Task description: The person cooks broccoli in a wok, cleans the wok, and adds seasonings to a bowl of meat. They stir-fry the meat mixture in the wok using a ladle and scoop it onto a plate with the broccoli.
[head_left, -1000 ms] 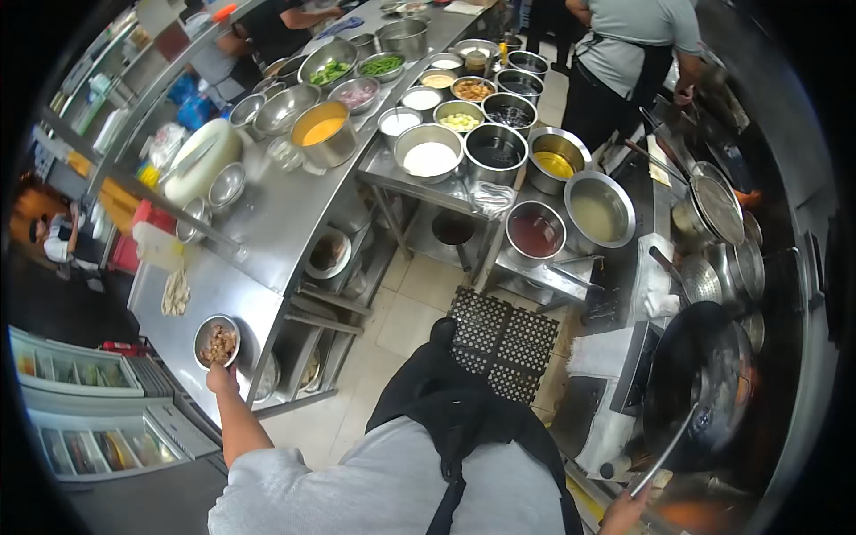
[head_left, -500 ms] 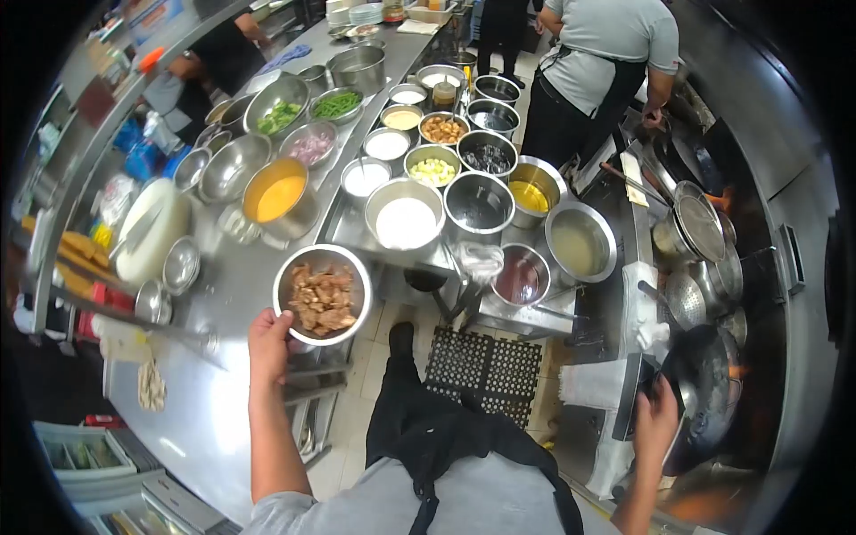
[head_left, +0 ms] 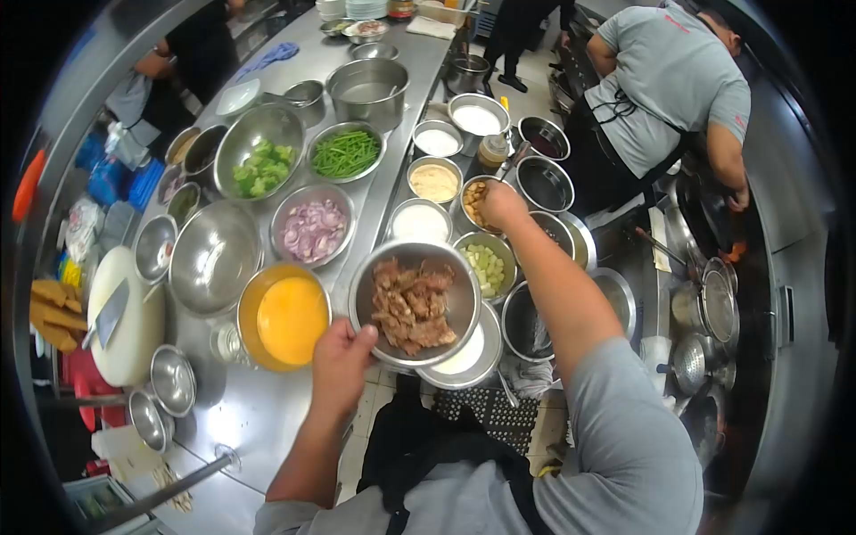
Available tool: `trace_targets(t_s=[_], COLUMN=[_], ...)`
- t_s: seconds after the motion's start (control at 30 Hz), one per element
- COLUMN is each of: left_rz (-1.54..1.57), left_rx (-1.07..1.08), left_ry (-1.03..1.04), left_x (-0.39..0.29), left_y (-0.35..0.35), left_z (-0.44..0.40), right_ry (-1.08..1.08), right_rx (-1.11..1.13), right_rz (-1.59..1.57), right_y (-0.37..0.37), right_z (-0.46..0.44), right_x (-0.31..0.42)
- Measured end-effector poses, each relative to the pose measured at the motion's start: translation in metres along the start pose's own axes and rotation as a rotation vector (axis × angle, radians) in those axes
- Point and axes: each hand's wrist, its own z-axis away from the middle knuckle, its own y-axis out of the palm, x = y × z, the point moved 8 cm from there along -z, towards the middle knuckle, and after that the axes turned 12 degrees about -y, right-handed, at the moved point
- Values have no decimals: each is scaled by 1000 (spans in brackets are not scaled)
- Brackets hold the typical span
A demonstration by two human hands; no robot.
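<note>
- The left hand grips the near-left rim of a steel bowl, thumb over the edge, and holds it up, roughly level.
- Browned meat pieces lie heaped inside that bowl.
- Under its right side, partly hidden, sits a wide pan with white contents.
- Just left of the meat bowl, a steel pot holds smooth orange liquid.
- Beyond the meat bowl stands a container of pale green diced pieces.
- The right hand reaches over the containers to a small one of golden-brown chunks. Its fingers are curled, and a utensil handle rises beside them; whether they grip it, I cannot tell.
- To the left, on the steel counter, are bowls of chopped purple onion, broccoli florets and green beans.
- At far left, a cleaver lies on a thick round white board.
- Over on the right, strainers and pans line the stove, small flames showing near a wok.
- Farther off, a co-worker in a grey shirt leans toward the stove.
- Near the counter's far end lie a blue cloth and stacked plates.
</note>
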Motion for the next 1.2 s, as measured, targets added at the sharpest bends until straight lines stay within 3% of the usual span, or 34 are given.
trace_targets(t_s=[0.13, 0.43, 0.5, 0.57, 0.63, 0.7, 0.73, 0.77, 0.9, 1.0, 1.2], left_rz=[198, 160, 145, 110, 31, 0, -5, -11, -43, 50, 1], left_rx=[102, 197, 184, 199, 165, 112, 103, 92, 75, 42, -49], left_ry=[-221, -313, -337, -321, -322, -336, -350, -364, -381, -332, -267], left_x=[35, 54, 62, 68, 71, 66, 70, 73, 81, 83, 85], left_y=[17, 57, 64, 67, 65, 56, 48, 40, 24, 22, 11], left_z=[-10, -54, -63, -66, -61, -46, -38, -29, -5, 4, 0], right_ry=[-3, 1, 37, 29, 49, -224, -335, -231, -152, -274, -380], right_rx=[12, -141, 133, 292, 276, 270, 251, 363, 303, 123, -82], right_rz=[12, -165, -852, -912, -907, -193, -60, 61, 52, 81, 0], right_y=[4, -33, -39, -68, -49, -19, 7, 22, 56, 57, -7], right_z=[-12, 14, 56, 102, 107, 98, 102, 108, 109, 103, 111], right_x=[2, -17, 11, 54, 37, 34, 38, 41, 43, 41, 33])
